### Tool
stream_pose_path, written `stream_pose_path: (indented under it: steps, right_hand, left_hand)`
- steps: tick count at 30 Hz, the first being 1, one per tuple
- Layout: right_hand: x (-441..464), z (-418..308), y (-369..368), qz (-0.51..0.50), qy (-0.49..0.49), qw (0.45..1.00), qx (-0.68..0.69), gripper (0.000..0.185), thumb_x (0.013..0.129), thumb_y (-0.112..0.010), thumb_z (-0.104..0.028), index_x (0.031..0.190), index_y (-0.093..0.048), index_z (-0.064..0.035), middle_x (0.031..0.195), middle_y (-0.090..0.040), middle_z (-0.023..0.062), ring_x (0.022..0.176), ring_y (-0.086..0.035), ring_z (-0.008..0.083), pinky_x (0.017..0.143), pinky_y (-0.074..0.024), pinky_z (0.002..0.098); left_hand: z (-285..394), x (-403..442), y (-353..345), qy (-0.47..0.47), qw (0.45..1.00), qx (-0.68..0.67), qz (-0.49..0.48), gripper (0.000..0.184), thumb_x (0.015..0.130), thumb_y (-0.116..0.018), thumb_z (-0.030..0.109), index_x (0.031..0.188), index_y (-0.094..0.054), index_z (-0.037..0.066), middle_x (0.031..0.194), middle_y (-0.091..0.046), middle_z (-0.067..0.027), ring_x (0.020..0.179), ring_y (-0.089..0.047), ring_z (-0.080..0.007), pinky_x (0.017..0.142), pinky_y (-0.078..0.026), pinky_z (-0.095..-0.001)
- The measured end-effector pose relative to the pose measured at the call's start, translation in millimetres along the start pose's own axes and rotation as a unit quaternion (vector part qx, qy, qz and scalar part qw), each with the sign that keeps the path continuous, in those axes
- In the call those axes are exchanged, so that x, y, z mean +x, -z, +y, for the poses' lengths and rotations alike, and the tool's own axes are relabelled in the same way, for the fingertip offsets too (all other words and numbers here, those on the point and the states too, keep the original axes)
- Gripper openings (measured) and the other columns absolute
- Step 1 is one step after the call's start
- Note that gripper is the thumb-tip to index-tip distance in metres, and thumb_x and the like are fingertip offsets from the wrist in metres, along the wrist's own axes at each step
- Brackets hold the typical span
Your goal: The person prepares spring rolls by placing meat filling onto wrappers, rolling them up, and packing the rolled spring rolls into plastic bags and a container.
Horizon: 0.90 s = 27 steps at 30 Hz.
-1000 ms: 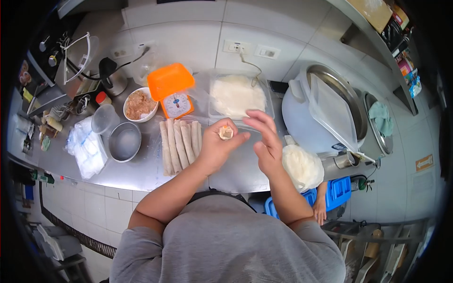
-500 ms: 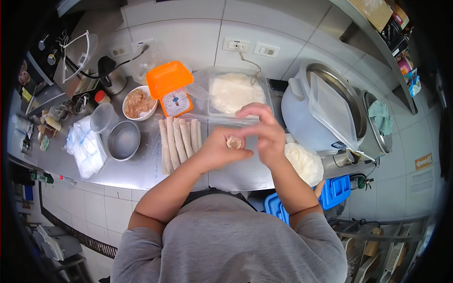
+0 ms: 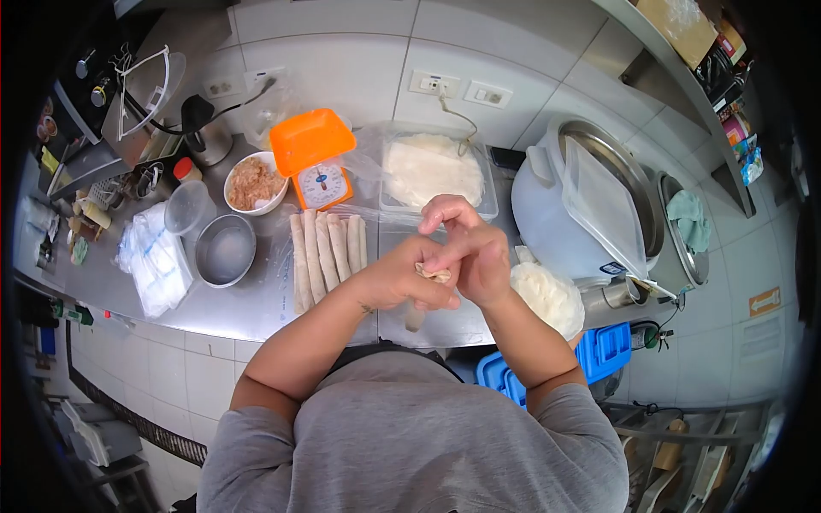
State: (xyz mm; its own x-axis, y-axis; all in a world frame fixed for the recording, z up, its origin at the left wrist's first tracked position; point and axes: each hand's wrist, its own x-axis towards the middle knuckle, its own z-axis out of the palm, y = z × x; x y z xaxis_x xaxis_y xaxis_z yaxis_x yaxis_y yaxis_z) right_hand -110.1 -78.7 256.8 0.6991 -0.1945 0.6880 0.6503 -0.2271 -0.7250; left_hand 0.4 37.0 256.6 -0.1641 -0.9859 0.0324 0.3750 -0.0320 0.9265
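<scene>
I report a steel counter (image 3: pixel 466 329) under all items; every place is taken from the orange scale (image 3: pixel 322 184). Right of it stands a large white tub (image 3: pixel 547 205); between them, a clear container (image 3: pixel 393 208) holds white sheets (image 3: pixel 432 171). A row of pale rolls (image 3: pixel 327 252) lies on its near side, and a bowl (image 3: pixel 274 205) of minced filling (image 3: pixel 255 182) sits just left. Nearer me and right of it, my left hand (image 3: pixel 389 278) is closed around one held roll (image 3: pixel 415 320). My right hand (image 3: pixel 481 261), apart from it a second ago, now works at its upper end; I cannot tell whether those fingers pinch it. That end, open earlier, now looks folded.
</scene>
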Motion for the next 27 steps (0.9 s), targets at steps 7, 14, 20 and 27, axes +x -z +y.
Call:
stream_pose_path:
  steps: [7, 14, 20, 27]
  right_hand:
    - [23, -24, 11, -0.134, 0.053, 0.972, -0.184, 0.056, 0.09, -0.052, -0.058, 0.074, -0.072, -0.0082, 0.109, -0.059, 0.014, 0.105, -0.049, 0.0317, 0.091, -0.0391, 0.0448]
    - [40, -39, 11, -0.281, 0.074, 0.894, -0.341, 0.048, 0.081, -0.064, -0.056, 0.076, -0.071, -0.0086, 0.114, -0.06, 0.0155, 0.107, -0.052, 0.0343, 0.091, -0.041, 0.0437]
    - [5, -24, -6, 0.037, 0.049, 0.961, -0.27, 0.049, 0.09, -0.054, -0.052, 0.091, -0.075, -0.0081, 0.111, -0.059, 0.0151, 0.105, -0.051, 0.0301, 0.09, -0.0399, 0.0422]
    - [12, -11, -29, -0.013, 0.115, 0.9, -0.421, 0.048, 0.088, -0.056, -0.053, 0.091, -0.076, -0.0099, 0.111, -0.06, 0.0145, 0.104, -0.05, 0.0297, 0.09, -0.0396, 0.0406]
  left_hand:
    - [-6, -4, 8, 0.022, 0.998, -0.049, -0.012, 0.019, 0.065, -0.078, 0.002, 0.068, -0.06, 0.006, 0.066, -0.057, -0.0016, 0.057, -0.053, -0.0077, 0.049, -0.038, -0.023]
    - [-19, 0, 19, -0.013, 0.995, 0.097, 0.016, 0.019, 0.069, -0.081, 0.008, 0.077, -0.064, 0.004, 0.074, -0.062, -0.0018, 0.063, -0.057, -0.008, 0.052, -0.043, -0.0228]
    - [15, -18, 17, -0.071, 0.991, 0.095, 0.064, 0.017, 0.076, -0.078, 0.006, 0.071, -0.061, 0.006, 0.065, -0.061, -0.0009, 0.053, -0.055, -0.0064, 0.049, -0.04, -0.0218]
    - [6, -29, 23, -0.151, 0.978, 0.099, 0.103, 0.023, 0.081, -0.075, 0.012, 0.066, -0.059, 0.004, 0.06, -0.061, -0.0031, 0.054, -0.058, -0.0077, 0.048, -0.043, -0.0221]
